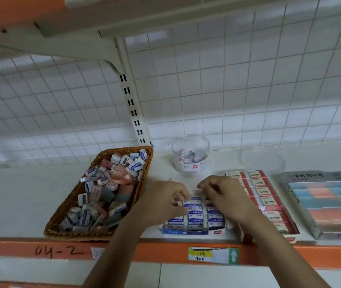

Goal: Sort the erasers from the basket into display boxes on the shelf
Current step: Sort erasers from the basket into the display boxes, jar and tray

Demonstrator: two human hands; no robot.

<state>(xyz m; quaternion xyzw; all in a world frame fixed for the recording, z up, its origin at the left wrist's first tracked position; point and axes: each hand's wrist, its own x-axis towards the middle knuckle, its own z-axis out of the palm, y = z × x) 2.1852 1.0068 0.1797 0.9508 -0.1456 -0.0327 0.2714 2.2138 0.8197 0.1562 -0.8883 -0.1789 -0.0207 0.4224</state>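
You are seating an eraser [179, 203] in the blue display box [194, 232]: your left hand [165, 199] pinches it, and your right hand [225, 196] curls over the rows, though I cannot tell whether it holds anything. Next, press it flush, then reach for the heaped basket [65, 215].

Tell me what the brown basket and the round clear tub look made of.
Brown woven basket: looks like wicker or rattan, matte, going by its plaited rim. Round clear tub: likely glossy transparent plastic; small erasers show through its wall.
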